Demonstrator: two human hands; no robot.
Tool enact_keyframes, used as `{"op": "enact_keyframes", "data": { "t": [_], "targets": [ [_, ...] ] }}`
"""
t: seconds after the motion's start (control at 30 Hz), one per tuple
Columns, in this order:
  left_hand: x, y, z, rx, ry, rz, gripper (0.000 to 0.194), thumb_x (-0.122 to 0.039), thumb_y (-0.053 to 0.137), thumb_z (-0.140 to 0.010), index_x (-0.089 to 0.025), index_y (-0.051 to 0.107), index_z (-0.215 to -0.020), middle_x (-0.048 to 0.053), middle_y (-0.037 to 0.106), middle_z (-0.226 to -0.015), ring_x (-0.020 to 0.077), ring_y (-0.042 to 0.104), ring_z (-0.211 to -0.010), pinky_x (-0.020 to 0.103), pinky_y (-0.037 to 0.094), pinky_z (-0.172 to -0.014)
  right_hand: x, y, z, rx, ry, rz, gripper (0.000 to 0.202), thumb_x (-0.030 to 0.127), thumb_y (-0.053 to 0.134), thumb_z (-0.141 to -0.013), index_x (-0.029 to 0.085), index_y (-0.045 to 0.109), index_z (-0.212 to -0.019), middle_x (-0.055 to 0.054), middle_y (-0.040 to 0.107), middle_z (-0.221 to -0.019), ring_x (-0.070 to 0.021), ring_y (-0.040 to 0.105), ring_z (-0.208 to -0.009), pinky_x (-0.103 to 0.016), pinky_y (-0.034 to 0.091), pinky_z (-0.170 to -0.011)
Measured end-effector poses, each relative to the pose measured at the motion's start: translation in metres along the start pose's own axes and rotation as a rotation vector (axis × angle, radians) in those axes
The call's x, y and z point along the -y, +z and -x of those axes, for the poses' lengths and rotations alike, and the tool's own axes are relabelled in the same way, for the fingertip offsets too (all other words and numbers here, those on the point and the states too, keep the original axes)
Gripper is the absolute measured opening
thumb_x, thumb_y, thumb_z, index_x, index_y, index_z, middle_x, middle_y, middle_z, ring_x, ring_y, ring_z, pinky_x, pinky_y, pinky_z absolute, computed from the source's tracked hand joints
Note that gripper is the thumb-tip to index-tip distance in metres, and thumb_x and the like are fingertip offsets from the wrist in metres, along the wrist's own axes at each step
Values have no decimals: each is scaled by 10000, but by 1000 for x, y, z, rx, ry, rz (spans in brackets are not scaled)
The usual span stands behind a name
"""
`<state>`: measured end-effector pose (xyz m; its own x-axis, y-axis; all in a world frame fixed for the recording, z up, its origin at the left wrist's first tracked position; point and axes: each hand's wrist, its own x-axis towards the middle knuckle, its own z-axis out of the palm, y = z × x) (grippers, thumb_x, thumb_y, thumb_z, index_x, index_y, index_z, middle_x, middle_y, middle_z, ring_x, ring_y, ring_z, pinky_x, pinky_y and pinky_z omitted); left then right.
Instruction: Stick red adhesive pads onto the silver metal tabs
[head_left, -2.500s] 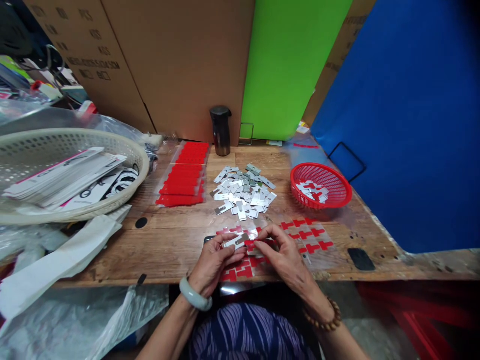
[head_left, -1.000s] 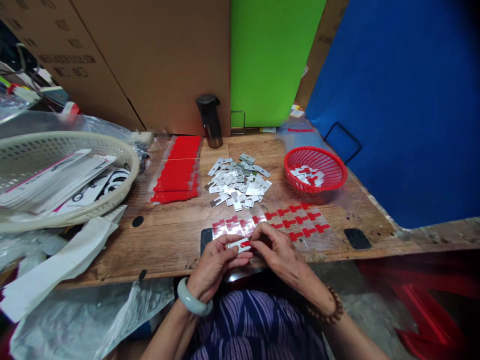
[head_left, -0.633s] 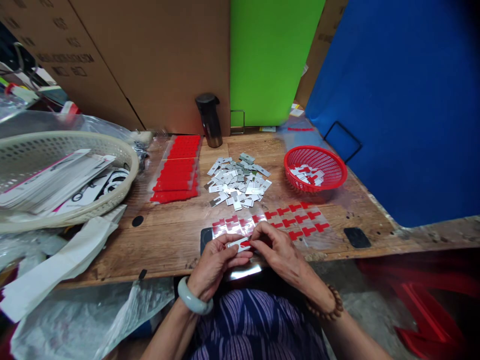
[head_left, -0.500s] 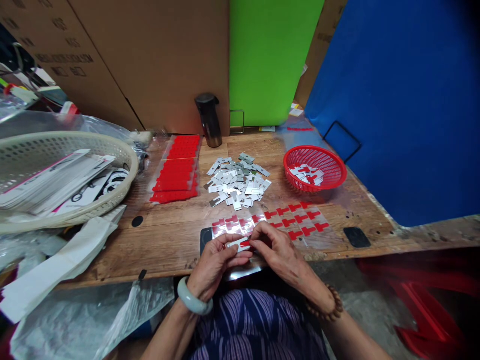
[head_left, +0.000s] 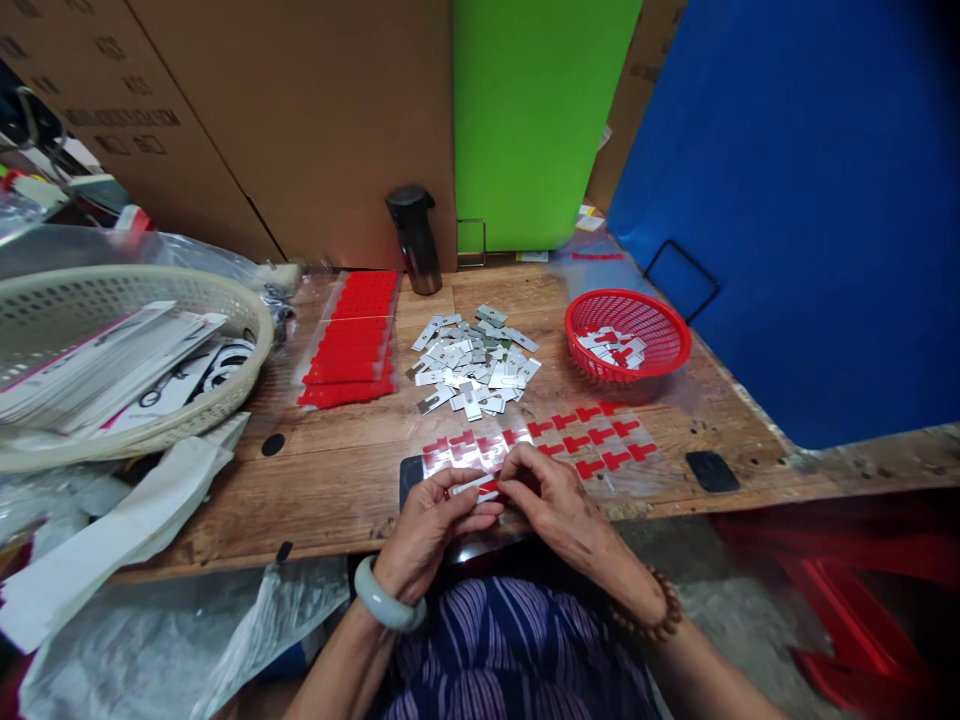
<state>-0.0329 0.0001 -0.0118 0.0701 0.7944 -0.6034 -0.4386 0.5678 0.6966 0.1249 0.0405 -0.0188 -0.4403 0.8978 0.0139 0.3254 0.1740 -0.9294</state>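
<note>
In the head view, a red piece (head_left: 488, 488) lay along the slot of a small silver plate (head_left: 464, 489) above the near edge of a wooden bench (head_left: 330, 485); two and a half seconds earlier, the slot had shown bare, with the red at the tips of the right fingers. Against half a second before, the hands had barely shifted. The left hand (head_left: 421, 525), a pale bangle (head_left: 390, 597) at its wrist, was closed on the plate, thumb on top and fingers beneath. The right hand (head_left: 561, 502), a beaded bracelet (head_left: 661, 608) at its wrist, held a narrow grip, thumb and forefinger pinched together on the outer end of the red piece.

Just beyond the hands, a clear sheet (head_left: 628, 482) bearing rows of red T-shaped pieces lay flat on the bench, partly hidden by them. Farther back spread a loose pile of silver plates (head_left: 476, 365), with a stack of red-marked sheets (head_left: 349, 345) to its left and, to its right, a red basket (head_left: 664, 345) holding plates marked with red. A dark flask (head_left: 417, 243) stood behind, near a cardboard panel (head_left: 322, 120).
</note>
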Motion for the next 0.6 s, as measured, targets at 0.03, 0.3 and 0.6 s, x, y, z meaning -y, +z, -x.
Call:
{"op": "enact_keyframes", "data": {
  "t": [0.03, 0.3, 0.6],
  "targets": [
    [1, 0, 0, 2, 4, -1, 328, -138, 692, -708, -81, 579, -1010, 120, 720, -769, 176, 698, -689, 230, 555, -681, 0, 0, 0, 0, 2, -1, 104, 103, 474, -786, 195, 507, -751, 20, 532, -713, -121, 475, -659, -234, 367, -604],
    [5, -1, -3, -48, 56, -62, 380, -199, 738, -659, -102, 564, -982, 106, 726, -706, 172, 696, -641, 229, 548, -637, -3, 5, 0, -22, 50, -52, 101, 109, 491, -774, 192, 514, -722, 23, 527, -693, -119, 479, -643, -231, 369, -589],
    [3, 2, -1, -108, 140, -147, 348, -209, 723, -657, -100, 567, -949, 88, 720, -665, 159, 688, -611, 228, 533, -645, 9, 10, 8, -117, 98, -55, 109, 108, 533, -747, 192, 528, -678, 5, 533, -766, -142, 507, -749, -254, 385, -669]
  ]
}}
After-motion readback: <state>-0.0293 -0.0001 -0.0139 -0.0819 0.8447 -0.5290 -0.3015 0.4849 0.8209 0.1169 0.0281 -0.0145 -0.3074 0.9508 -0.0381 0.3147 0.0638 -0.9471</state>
